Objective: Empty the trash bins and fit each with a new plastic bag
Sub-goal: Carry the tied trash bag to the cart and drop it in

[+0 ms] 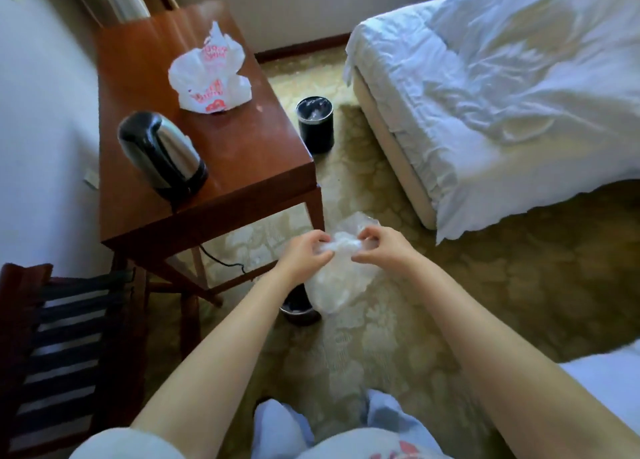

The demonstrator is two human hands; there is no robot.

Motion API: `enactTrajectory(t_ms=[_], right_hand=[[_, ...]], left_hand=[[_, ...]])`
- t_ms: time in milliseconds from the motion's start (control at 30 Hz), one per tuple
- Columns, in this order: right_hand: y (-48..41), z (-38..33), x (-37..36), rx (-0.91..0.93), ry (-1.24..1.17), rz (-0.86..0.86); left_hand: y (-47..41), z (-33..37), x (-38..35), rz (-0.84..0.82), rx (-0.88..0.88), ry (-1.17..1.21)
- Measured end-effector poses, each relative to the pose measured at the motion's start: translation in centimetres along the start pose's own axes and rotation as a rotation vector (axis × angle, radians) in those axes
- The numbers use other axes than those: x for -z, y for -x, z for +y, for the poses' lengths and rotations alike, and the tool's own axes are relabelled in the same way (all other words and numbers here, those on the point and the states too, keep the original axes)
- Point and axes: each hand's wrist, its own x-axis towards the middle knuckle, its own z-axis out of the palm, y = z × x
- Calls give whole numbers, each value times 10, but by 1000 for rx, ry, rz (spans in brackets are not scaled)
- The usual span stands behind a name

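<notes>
**Bag** (337, 278): clear thin plastic, crumpled, held in the air at mid-scene above the floor (450, 285). Its top is bunched between the two hands and its body hangs down over the near bin. What is inside, if anything, cannot be told through the creases.

**Left hand** (304, 254): fingers curled, pinching the bag's top edge on the left side.

**Right hand** (381, 247): fingers and thumb pinching the same edge on the right side, close to the left hand.

**Step in hand (judgement):** working the mouth of the bag, most likely to part it for fitting. To do it well, rub the two layers apart at the edge. Spread the opening wider than the bin's rim before lowering it, and fold the edge over the rim evenly all round.

**Near bin** (298, 315): dark, round, on the floor just below the bag and near the table's leg, partly hidden by the bag and left arm. Something pale shows inside; trash or liner cannot be told.

**Far bin** (315, 124): dark, round, upright on the floor between the table and the bed. Clear shiny plastic shows inside its rim, seemingly a liner.

**Table** (263, 153): reddish wood, on the left.

**Printed bag** (209, 77): white with red print, slumped on the table's far end, contents hidden.

**Kettle** (161, 153): steel and black, on the table's near left.

**Chair** (65, 337): dark, slatted, near left.

**Bed** (502, 95): far right, rumpled white sheets.
</notes>
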Motion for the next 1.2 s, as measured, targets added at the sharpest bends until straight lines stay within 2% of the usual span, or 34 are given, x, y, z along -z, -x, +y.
enactTrajectory(t_ms=[133, 267, 433, 600, 767, 900, 1100, 1200], right_hand=[[38, 30, 47, -52, -148, 45], [68, 49, 71, -68, -119, 180], [96, 54, 78, -116, -159, 232], [137, 49, 75, -202, -199, 423], [187, 36, 41, -357, -224, 665], [221, 22, -1, -439, -191, 896], [313, -3, -55, -630, -253, 1209], [370, -9, -86, -682, -284, 1318]], left_hand=[[-7, 50, -23, -37, -104, -74], [-8, 91, -36, -58, -213, -83], [-5, 120, -40, -77, -368, -109], [-10, 144, -42, -163, -551, -120], [2, 157, -46, -329, -798, -157], [21, 149, -50, -457, -889, -132], [103, 150, -74, -695, -989, -44], [157, 157, -89, -847, -1105, -75]])
